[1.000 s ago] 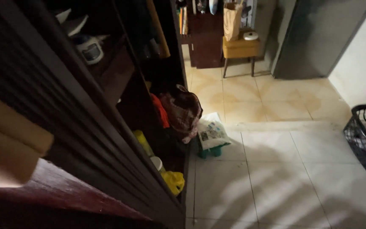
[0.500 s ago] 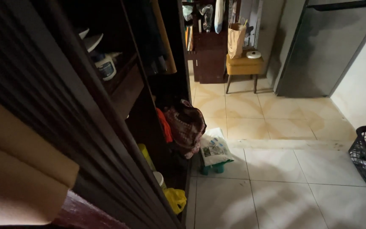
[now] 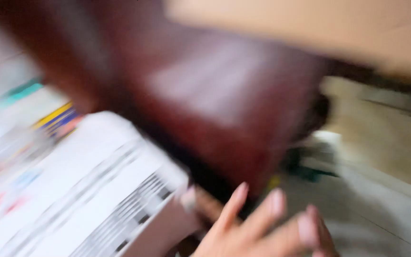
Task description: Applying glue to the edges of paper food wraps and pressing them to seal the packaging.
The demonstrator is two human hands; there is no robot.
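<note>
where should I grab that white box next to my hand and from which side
Judging by this blurred view, take the white box at its near right corner, coming from the right where the hand already is with fingers spread. That corner juts toward the hand and looks free. The dark red-brown wooden surface lies behind it. Which hand this is cannot be told.

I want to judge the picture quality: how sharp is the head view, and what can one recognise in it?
Head view: strong motion blur over the whole frame; a hand with spread fingers at the bottom edge, a white box with dark stripes beside it, a dark red wooden surface above; pale floor at right; no detail is readable.
</note>
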